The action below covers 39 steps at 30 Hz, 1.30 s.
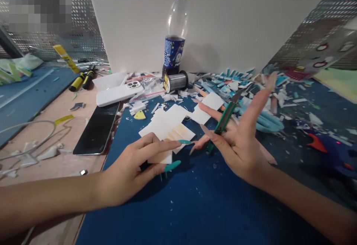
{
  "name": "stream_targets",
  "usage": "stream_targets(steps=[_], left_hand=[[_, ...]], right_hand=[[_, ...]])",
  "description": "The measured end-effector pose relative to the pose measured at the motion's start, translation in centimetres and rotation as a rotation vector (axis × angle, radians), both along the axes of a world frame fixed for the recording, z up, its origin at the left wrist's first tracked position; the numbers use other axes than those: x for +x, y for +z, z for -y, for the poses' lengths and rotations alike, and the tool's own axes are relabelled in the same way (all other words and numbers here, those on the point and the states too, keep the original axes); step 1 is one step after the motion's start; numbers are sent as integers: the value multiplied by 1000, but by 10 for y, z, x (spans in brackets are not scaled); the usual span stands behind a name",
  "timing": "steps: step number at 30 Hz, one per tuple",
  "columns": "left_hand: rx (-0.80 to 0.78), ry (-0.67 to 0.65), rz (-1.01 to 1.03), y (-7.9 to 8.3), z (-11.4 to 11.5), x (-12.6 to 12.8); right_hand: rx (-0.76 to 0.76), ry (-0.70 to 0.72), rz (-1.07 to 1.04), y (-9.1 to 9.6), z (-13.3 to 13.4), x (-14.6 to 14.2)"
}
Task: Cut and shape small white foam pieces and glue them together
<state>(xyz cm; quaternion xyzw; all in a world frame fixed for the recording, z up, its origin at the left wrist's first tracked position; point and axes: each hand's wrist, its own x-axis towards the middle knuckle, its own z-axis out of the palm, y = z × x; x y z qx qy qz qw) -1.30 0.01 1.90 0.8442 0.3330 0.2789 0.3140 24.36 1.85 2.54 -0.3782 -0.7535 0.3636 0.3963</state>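
Note:
My left hand (131,167), with long turquoise nails, grips a small white foam piece (161,158) between thumb and fingers, just above the blue mat (181,208). Its index fingertip reaches past a small square with tan streaks (181,131). Tucked in my right hand (242,144) is a green utility knife (223,124), blade pointing up and away; the index finger sticks up. Some right fingertips are close to a white rectangular piece (209,107); whether they hold it I cannot tell. Flat white sheet pieces (170,118) lie between the hands.
A cola bottle (175,33) stands behind a wire spool (177,82), before a white board (228,25). Foam scraps (228,81) heap at the back right. Two phones, one white (119,93), one black-screened (97,129), lie left. A blue glue gun (334,152) is right.

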Motion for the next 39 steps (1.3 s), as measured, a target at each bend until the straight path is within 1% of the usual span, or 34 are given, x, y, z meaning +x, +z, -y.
stream_targets(steps=[3,7,9,13,16,19,22,27,29,31,34,36,39], left_hand=[[4,25,-31,1,-1,-1],[-83,49,-63,2,-1,-2],[-124,50,-55,3,-1,-2],[-218,56,-22,5,0,-2],[-275,38,-15,5,0,-2],[-328,34,17,4,-1,-1],[-406,53,123,2,-3,-1],[-554,83,275,1,-4,0],[-586,84,305,0,-4,1],[-588,84,327,0,-4,0],[-546,91,323,-2,-4,0],[-513,91,305,-3,-4,-1],[-493,84,296,-4,-5,-1]], right_hand=[[-142,-11,-91,4,3,0],[-247,-150,-75,7,4,0],[-317,-172,-78,7,4,-1],[-516,-65,-184,-3,4,-5],[-600,50,-254,-10,4,-3],[-646,125,-250,-11,5,0],[-653,142,-207,-7,6,1],[-634,64,-145,-8,12,3],[-665,78,-140,-10,12,4],[-728,144,-153,-11,10,4],[-817,255,-234,-10,8,3],[-841,276,-264,-8,6,2],[-850,285,-248,-6,6,1]])
